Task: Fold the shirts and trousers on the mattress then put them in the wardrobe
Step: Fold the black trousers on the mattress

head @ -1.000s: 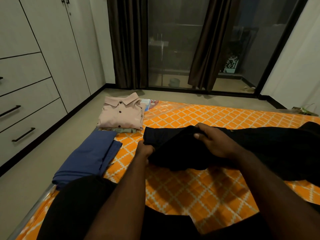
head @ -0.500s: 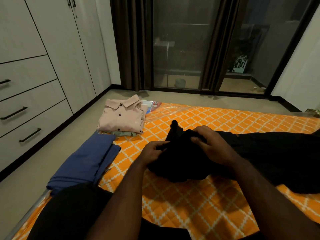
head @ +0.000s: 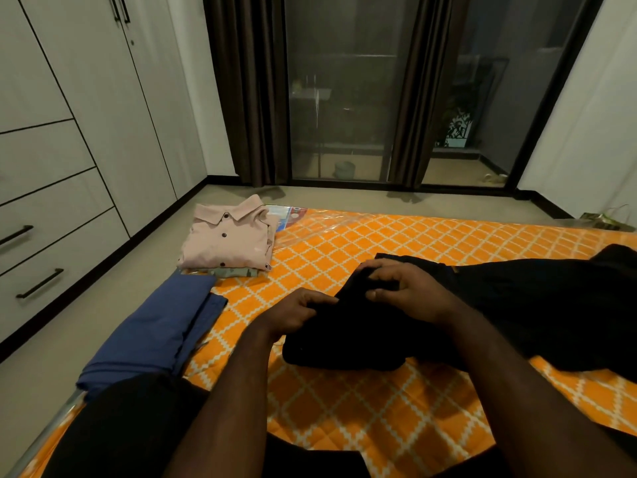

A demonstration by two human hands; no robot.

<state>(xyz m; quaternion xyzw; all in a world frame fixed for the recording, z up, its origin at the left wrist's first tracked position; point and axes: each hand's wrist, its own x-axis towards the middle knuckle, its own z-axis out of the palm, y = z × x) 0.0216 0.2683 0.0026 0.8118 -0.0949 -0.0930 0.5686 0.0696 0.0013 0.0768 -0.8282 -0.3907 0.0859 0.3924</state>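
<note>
Black trousers (head: 517,305) lie across the orange patterned mattress (head: 344,401), stretching off to the right. My left hand (head: 296,313) grips their bunched left end, fingers curled into the cloth. My right hand (head: 410,291) pinches a fold of the same end from above. A folded pink shirt (head: 227,241) sits on another folded garment at the mattress's far left corner. Folded blue trousers (head: 155,329) lie along the left edge. The white wardrobe (head: 69,132) stands at the left with its doors and drawers closed.
Bare floor runs between the mattress and the wardrobe. Dark curtains (head: 255,91) and a glass sliding door (head: 341,98) fill the far wall. My knee in dark cloth (head: 131,426) is at the lower left. A small plant (head: 606,219) sits at the far right.
The raised tip of black cloth has been pressed down. My two hands have drawn closer together on the trousers' left end, which is now bunched tighter.
</note>
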